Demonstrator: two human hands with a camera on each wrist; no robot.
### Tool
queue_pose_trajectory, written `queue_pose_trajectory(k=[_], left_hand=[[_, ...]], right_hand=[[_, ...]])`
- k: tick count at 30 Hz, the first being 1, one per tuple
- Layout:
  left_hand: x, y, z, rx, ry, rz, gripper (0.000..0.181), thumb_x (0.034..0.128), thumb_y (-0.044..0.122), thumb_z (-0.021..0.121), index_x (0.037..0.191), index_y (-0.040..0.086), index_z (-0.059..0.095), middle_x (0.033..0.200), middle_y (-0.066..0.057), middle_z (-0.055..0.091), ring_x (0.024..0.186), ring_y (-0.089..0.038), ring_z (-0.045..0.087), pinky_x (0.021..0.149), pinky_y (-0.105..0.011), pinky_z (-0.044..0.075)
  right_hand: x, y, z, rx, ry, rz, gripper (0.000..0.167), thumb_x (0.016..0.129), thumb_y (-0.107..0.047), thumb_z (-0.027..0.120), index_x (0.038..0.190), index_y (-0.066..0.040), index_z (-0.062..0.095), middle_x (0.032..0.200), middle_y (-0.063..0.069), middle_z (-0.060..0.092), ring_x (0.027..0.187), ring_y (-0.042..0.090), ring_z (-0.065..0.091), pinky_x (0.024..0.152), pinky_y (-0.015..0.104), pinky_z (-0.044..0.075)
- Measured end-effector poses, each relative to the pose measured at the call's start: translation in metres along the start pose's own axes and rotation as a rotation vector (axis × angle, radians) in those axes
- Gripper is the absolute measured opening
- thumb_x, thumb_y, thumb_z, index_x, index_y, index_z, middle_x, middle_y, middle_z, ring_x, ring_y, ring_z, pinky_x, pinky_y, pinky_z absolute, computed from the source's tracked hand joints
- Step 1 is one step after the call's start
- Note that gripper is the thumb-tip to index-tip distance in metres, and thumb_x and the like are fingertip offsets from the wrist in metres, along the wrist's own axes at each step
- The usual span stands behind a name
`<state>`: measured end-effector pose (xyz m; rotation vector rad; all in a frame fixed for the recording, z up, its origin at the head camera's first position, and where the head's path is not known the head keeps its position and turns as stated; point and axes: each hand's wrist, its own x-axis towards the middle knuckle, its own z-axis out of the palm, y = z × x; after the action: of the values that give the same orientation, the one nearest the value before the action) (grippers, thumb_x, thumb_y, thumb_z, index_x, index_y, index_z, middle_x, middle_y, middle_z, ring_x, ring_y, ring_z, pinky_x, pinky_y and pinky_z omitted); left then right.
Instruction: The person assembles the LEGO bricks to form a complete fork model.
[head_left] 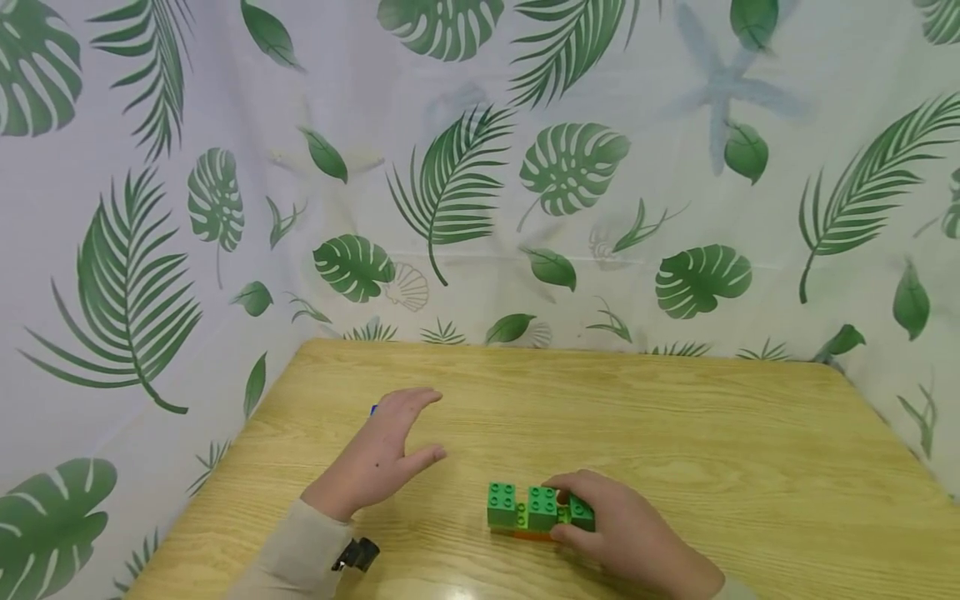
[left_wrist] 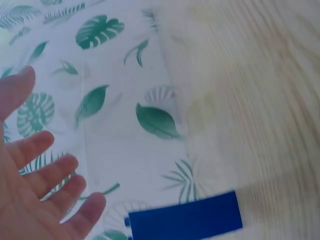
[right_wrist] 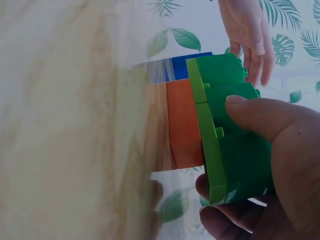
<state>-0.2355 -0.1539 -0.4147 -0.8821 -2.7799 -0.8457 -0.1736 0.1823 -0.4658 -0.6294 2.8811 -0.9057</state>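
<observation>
Near the front of the table, my right hand [head_left: 630,533] grips the right end of a built piece of toy building bricks. Three dark green bricks [head_left: 501,505] stand in a row with gaps, on thin light green bricks [right_wrist: 214,155]. Under the middle is an orange brick [right_wrist: 185,122]; in the right wrist view the thumb presses a dark green brick's side. My left hand [head_left: 386,458] is to the left, fingers extended and thumb apart, holding nothing. A blue brick [left_wrist: 185,217] lies beyond it, mostly hidden behind the hand in the head view.
The wood-grain table [head_left: 675,425] reaches back to a white curtain [head_left: 480,308] printed with green leaves, which also hangs along the left side. A small black device [head_left: 356,554] is strapped at the left wrist over the light sleeve [head_left: 300,550].
</observation>
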Motion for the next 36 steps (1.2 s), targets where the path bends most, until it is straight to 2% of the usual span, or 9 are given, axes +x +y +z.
queue_pose_trajectory(k=[3, 6, 11, 16, 20, 23, 29, 33, 36], left_hand=[[0.000, -0.013, -0.004, 0.001, 0.054, -0.058, 0.071, 0.0981, 0.047, 0.065, 0.155, 0.012, 0.039, 0.160, -0.010, 0.032, 0.148, -0.031, 0.026, 0.112, -0.055, 0.033], [0.001, -0.025, -0.008, -0.044, 0.074, -0.168, 0.074, 0.0976, 0.041, 0.068, 0.157, 0.013, 0.034, 0.163, -0.012, 0.026, 0.149, -0.034, 0.022, 0.111, -0.058, 0.032], [0.003, -0.043, -0.008, -0.195, 0.074, -0.343, 0.080, 0.0960, 0.029, 0.073, 0.160, 0.015, 0.026, 0.163, -0.014, 0.024, 0.146, -0.039, 0.029, 0.109, -0.059, 0.035], [0.005, -0.057, -0.002, -0.350, 0.052, -0.453, 0.084, 0.0951, 0.023, 0.073, 0.161, 0.016, 0.021, 0.163, -0.017, 0.025, 0.141, -0.044, 0.036, 0.108, -0.057, 0.037], [0.003, -0.072, 0.005, -0.405, 0.026, -0.488, 0.084, 0.0957, 0.026, 0.072, 0.161, 0.018, 0.020, 0.163, -0.014, 0.028, 0.143, -0.043, 0.034, 0.111, -0.057, 0.033], [0.004, -0.080, 0.005, -0.431, 0.007, -0.497, 0.083, 0.0966, 0.028, 0.071, 0.161, 0.017, 0.020, 0.162, -0.015, 0.029, 0.144, -0.045, 0.032, 0.110, -0.060, 0.032], [0.004, -0.087, 0.005, -0.468, -0.012, -0.533, 0.082, 0.0963, 0.028, 0.071, 0.161, 0.015, 0.022, 0.158, -0.020, 0.034, 0.146, -0.043, 0.029, 0.110, -0.062, 0.031], [0.003, -0.089, 0.006, -0.462, -0.016, -0.553, 0.080, 0.0956, 0.027, 0.072, 0.160, 0.015, 0.025, 0.156, -0.020, 0.037, 0.144, -0.042, 0.033, 0.111, -0.061, 0.031], [0.001, -0.091, 0.007, -0.457, -0.007, -0.544, 0.076, 0.0949, 0.025, 0.072, 0.158, 0.014, 0.031, 0.155, -0.021, 0.038, 0.141, -0.042, 0.037, 0.110, -0.060, 0.032]], right_hand=[[0.000, 0.001, -0.002, 0.016, -0.006, -0.005, 0.050, 0.088, -0.054, 0.074, 0.130, -0.030, 0.064, 0.119, -0.015, 0.063, 0.108, 0.011, 0.061, 0.090, 0.044, 0.052], [0.001, 0.001, -0.004, 0.029, -0.019, -0.006, 0.051, 0.088, -0.056, 0.073, 0.131, -0.030, 0.063, 0.122, -0.015, 0.063, 0.110, 0.011, 0.060, 0.091, 0.044, 0.052], [0.002, 0.003, -0.004, 0.020, -0.004, 0.003, 0.053, 0.088, -0.057, 0.073, 0.133, -0.032, 0.062, 0.120, -0.018, 0.062, 0.109, 0.008, 0.060, 0.090, 0.042, 0.052], [0.000, 0.004, -0.004, 0.015, -0.021, 0.002, 0.055, 0.088, -0.057, 0.073, 0.134, -0.029, 0.062, 0.119, -0.016, 0.063, 0.109, 0.010, 0.061, 0.090, 0.043, 0.052], [-0.001, 0.005, -0.003, 0.016, -0.030, -0.002, 0.055, 0.088, -0.058, 0.071, 0.134, -0.030, 0.061, 0.118, -0.017, 0.062, 0.109, 0.010, 0.061, 0.090, 0.043, 0.052], [-0.001, 0.005, -0.003, 0.019, -0.028, -0.002, 0.055, 0.088, -0.060, 0.071, 0.134, -0.031, 0.061, 0.119, -0.017, 0.062, 0.110, 0.010, 0.061, 0.091, 0.044, 0.052], [0.000, 0.007, -0.003, 0.023, -0.042, 0.001, 0.055, 0.088, -0.059, 0.071, 0.134, -0.032, 0.061, 0.119, -0.017, 0.062, 0.111, 0.011, 0.060, 0.092, 0.045, 0.052], [-0.001, 0.006, -0.003, 0.025, -0.046, 0.000, 0.053, 0.088, -0.057, 0.072, 0.133, -0.030, 0.061, 0.122, -0.016, 0.062, 0.112, 0.011, 0.060, 0.092, 0.044, 0.052], [0.000, 0.004, -0.003, 0.023, -0.050, 0.001, 0.052, 0.088, -0.055, 0.073, 0.132, -0.029, 0.062, 0.125, -0.015, 0.062, 0.114, 0.012, 0.060, 0.093, 0.045, 0.051]])
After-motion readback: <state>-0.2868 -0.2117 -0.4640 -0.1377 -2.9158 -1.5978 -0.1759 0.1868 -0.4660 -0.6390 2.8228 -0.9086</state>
